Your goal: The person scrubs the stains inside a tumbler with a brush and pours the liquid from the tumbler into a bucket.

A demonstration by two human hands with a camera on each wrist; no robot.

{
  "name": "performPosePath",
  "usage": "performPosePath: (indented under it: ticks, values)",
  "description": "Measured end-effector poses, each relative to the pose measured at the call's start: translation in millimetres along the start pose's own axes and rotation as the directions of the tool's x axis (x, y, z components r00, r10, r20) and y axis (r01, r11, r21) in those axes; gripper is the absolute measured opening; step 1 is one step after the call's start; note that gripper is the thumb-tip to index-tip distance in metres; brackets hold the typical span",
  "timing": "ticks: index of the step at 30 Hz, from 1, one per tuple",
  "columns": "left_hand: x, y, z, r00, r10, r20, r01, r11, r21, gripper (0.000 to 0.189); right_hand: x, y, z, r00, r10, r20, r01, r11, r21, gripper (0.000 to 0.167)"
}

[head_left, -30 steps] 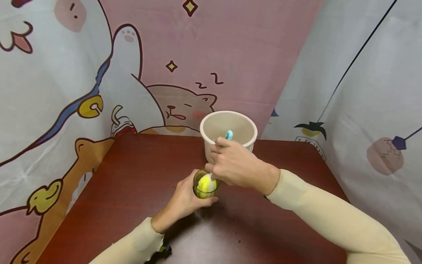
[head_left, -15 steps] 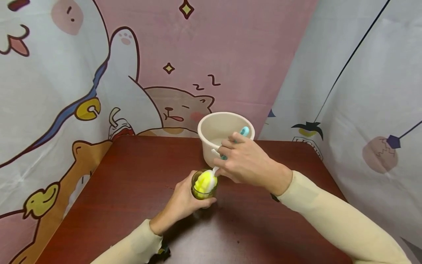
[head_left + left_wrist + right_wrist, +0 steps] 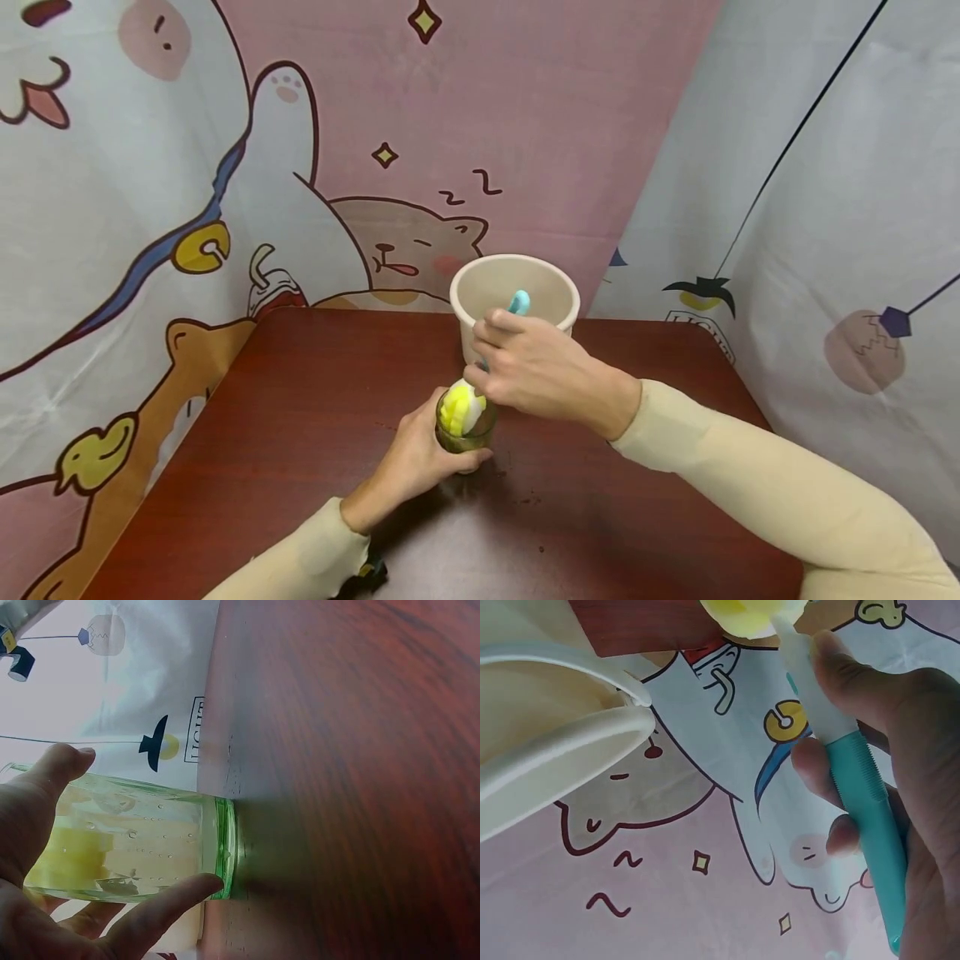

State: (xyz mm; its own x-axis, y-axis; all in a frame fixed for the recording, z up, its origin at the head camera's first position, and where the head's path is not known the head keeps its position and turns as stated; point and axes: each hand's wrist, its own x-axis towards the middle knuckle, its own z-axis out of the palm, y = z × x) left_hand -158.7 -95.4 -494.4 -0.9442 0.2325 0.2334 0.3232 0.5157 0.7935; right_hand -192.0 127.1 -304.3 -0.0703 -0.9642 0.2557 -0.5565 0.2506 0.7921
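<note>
My left hand [image 3: 416, 458] grips a green-tinted drinking glass [image 3: 480, 435] from its left side, with fingers and thumb spread around it. Water drops dot the wall of the glass [image 3: 150, 832] in the left wrist view. My right hand [image 3: 543, 367] holds a sponge-headed cup brush by its teal-and-white handle [image 3: 862, 802]. The yellow-and-white sponge head [image 3: 459, 410] sits at the mouth of the glass, partly inside and partly above the rim. Through the glass, yellow sponge shows only toward the mouth end. Whether the base touches the table cannot be told.
A cream bucket [image 3: 474, 333] stands at the table's back edge, just behind my right hand. Small wet spots mark the dark red table [image 3: 615, 517] right of the glass. Printed cloth [image 3: 555, 125] hangs behind and along both sides.
The brush handle swung right, then back left, and the sponge has risen in the glass and leans left. My left hand and the glass stay nearly in place. Fresh wet spots show on the table.
</note>
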Motion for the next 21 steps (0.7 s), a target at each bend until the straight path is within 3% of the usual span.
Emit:
performPosePath:
  ticks: [9,21]
  values:
    - [0.4,0.1,-0.2,1.000,0.011,-0.007,-0.011,1.000,0.025,0.084,12.6,4.3,-4.1,0.992,-0.071,0.106,0.078,0.994,-0.070,0.012]
    - [-0.3,1.0,-0.2,1.000,0.007,-0.007,-0.007,1.000,0.021,0.086,12.3,11.6,-5.4,0.984,-0.066,0.164,0.063,0.998,0.023,0.014]
